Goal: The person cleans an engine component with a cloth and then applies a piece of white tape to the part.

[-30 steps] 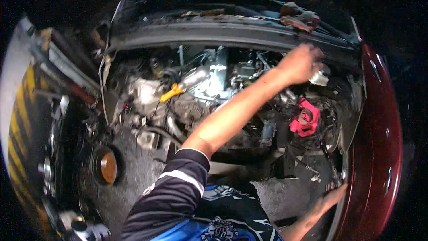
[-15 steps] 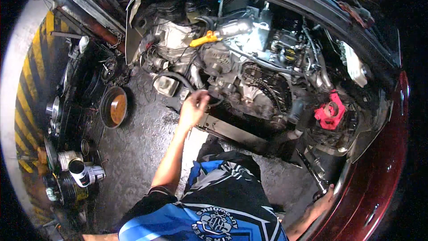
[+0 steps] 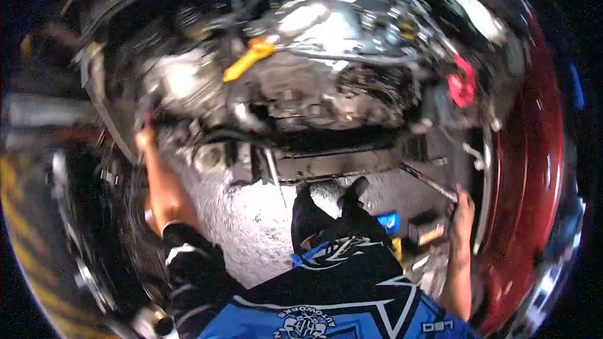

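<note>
My right hand [image 3: 463, 210] is closed around the end of a long, slim metal tool [image 3: 429, 181], which looks like a ratchet with an extension. Its far end points up and left toward the front crossmember [image 3: 339, 164] of the car. My left arm stretches forward to the left side of the engine bay. My left hand [image 3: 144, 138] is next to the bay's left edge; motion blur hides its fingers. Between the hands lies the opened engine [image 3: 295, 85], with a dark chain area [image 3: 377, 85] on its right. A yellow-orange tool-like object [image 3: 250, 61] rests on top.
A red piece [image 3: 461, 81] sits at the bay's right side. The dark red body panel [image 3: 527, 176] runs along my right. A blue item [image 3: 389, 222] and a box [image 3: 427, 229] are on the floor by my right arm. Yellow-striped flooring [image 3: 25, 226] lies far left.
The view has swung left and blurred. My left hand has moved from the front middle of the engine to the bay's left side. My right hand, still gripping the tool, appears higher and farther forward.
</note>
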A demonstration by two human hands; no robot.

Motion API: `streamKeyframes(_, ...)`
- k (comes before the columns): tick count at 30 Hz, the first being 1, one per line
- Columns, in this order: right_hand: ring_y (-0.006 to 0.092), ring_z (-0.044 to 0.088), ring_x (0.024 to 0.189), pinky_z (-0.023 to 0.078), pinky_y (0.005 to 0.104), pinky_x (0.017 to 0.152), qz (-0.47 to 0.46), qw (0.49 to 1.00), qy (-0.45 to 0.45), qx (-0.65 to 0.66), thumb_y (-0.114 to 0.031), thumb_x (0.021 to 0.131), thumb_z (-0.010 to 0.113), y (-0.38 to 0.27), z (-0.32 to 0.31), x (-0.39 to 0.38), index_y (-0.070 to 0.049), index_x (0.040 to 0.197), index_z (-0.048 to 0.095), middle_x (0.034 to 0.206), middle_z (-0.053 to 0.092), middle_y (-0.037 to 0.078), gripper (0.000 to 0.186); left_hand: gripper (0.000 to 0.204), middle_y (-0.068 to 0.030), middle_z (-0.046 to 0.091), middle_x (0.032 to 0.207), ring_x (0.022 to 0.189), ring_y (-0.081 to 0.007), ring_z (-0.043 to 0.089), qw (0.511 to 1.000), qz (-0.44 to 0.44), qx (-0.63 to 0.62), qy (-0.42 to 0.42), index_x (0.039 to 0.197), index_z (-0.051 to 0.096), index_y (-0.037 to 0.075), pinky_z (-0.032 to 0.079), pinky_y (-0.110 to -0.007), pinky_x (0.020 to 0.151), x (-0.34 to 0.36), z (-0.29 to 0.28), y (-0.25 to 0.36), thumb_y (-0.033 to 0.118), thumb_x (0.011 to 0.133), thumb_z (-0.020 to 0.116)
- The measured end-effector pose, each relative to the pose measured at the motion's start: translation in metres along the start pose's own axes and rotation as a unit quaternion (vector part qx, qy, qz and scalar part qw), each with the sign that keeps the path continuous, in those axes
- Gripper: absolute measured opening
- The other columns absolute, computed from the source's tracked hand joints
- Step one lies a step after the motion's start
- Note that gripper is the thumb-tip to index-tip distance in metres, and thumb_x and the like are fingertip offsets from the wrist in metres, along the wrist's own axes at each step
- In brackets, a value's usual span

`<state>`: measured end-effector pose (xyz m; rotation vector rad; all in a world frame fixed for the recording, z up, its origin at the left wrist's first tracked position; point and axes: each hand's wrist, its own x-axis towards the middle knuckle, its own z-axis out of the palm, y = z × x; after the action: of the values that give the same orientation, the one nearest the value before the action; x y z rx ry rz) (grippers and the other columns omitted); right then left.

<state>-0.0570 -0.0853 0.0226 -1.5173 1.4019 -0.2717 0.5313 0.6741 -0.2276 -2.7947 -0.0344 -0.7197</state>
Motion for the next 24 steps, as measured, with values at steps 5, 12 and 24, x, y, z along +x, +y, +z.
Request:
streamKeyframes(5,0.0065,0.042,0.057,0.033,0.0257,0.050,0.008,0.998,0.069,0.011,-0.040,0.088,0.064,-0.026,0.040,-0.049,-0.009,0.085,0.060,0.070,0.047,-0.005,0.031,0.054,-0.0109,0.067,0.064,0.053,-0.0230,0.057,0.873,-0.290,-0.355,-0.168,0.080,0.073,0.001,0.046,-0.042,0.055,0.010,0.023,0.021,0.054,0.081,0.064)
streamKeyframes(12,0.0090,0.051,0.070,0.041,0.0243,0.064,0.047,0.996,0.058,0.039,-0.045,0.084,0.068,0.017,0.022,-0.041,-0.005,0.097,0.062,0.077,0.056,-0.001,0.042,0.044,-0.0148,0.069,0.088,0.079,-0.0307,0.063,0.968,-0.188,-0.101,0.130,0.091,0.069,0.003,0.049,-0.045,0.067,0.042,-0.026,-0.009,0.046,0.082,0.067)
streamKeyframes(24,0.0044,0.039,0.052,0.031,0.0231,0.048,0.023,0.976,0.088,0.196,-0.033,0.089,0.066,0.061,-0.006,-0.073,-0.017,0.075,0.050,0.064,0.041,-0.007,0.027,0.039,-0.0143,0.052,0.130,0.118,-0.0295,0.049,0.658,-0.101,-0.742,-0.077,0.118,0.054,0.004,0.035,-0.047,0.106,-0.134,-0.346,0.207,0.030,0.089,0.051)
